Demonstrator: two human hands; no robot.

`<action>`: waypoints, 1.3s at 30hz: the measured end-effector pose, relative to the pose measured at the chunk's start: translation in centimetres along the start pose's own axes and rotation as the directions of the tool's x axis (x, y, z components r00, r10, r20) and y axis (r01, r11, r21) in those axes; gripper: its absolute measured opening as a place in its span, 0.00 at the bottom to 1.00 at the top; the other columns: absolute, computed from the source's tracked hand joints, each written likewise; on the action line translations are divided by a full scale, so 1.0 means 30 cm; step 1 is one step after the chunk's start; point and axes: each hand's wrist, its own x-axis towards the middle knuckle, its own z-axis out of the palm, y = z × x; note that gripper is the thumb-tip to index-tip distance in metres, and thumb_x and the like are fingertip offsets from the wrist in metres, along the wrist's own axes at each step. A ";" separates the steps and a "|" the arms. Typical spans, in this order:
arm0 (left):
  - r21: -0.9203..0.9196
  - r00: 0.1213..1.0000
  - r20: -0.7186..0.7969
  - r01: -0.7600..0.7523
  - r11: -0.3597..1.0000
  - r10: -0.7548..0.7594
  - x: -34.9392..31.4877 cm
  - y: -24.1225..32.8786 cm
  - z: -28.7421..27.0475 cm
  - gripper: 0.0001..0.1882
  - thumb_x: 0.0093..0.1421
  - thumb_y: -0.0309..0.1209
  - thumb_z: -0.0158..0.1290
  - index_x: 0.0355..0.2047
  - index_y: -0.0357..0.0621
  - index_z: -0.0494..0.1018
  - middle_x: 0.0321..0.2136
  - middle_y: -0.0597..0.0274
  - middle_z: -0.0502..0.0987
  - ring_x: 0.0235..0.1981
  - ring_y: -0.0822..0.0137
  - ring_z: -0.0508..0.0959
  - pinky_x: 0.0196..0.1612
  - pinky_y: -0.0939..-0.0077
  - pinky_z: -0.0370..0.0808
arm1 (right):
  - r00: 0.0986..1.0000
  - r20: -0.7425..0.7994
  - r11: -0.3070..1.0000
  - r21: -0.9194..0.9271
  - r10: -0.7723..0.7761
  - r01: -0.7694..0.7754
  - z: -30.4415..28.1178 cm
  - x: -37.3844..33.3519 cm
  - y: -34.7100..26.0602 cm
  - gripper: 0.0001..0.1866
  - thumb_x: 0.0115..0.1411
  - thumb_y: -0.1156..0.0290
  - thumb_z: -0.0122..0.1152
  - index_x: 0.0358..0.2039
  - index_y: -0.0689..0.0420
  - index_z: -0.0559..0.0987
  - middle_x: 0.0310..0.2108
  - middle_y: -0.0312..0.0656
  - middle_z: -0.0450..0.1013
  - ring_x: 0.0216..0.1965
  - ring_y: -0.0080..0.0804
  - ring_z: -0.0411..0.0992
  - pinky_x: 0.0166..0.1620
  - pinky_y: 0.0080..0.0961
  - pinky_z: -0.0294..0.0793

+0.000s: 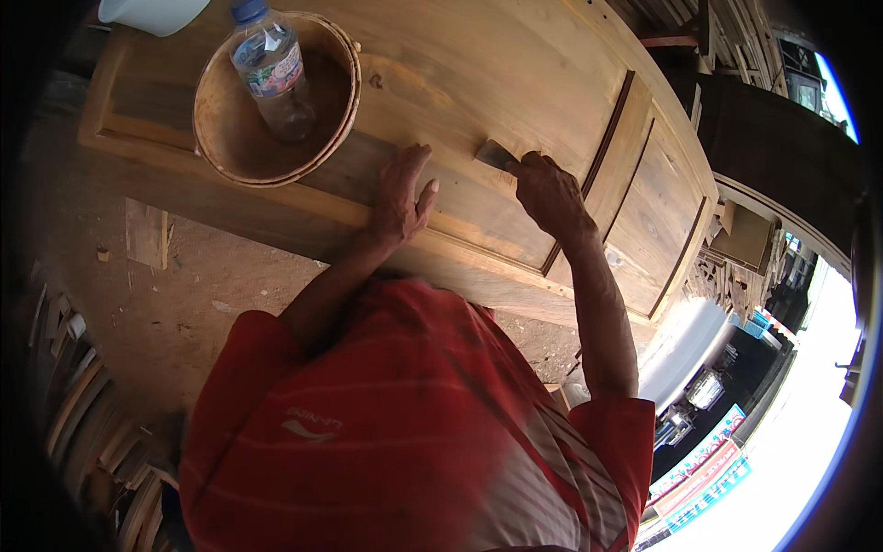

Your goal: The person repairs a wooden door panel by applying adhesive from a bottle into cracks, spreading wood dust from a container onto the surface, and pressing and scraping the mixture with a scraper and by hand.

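A large panelled wooden door lies flat in front of me, its brown surface patchy. My right hand is closed around a scraper, whose flat, wide blade points left over the recessed panel. A pale mark runs along the wood near the blade; whether the edge touches the surface I cannot tell. My left hand rests on the door near its close edge, fingers stretched out and holding nothing. Up and left of it stands a round bucket stained brown inside, with a blue-capped clear plastic bottle in it.
At the far left is part of a white container. Below the door, the ground is dusty, with stacked wood offcuts at lower left. More timber stands at the upper right. A motorbike shows at right.
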 end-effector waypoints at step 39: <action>0.077 0.998 -0.058 -0.020 0.997 0.025 -0.019 -0.012 0.055 0.19 0.63 0.27 0.60 0.54 0.37 0.73 0.57 0.47 0.76 0.60 0.47 0.75 0.62 0.51 0.69 | 0.989 -0.121 0.995 0.049 -0.080 0.086 0.037 -0.007 -0.050 0.15 0.65 0.74 0.55 0.48 0.57 0.85 0.40 0.46 0.79 0.42 0.47 0.79 0.44 0.43 0.82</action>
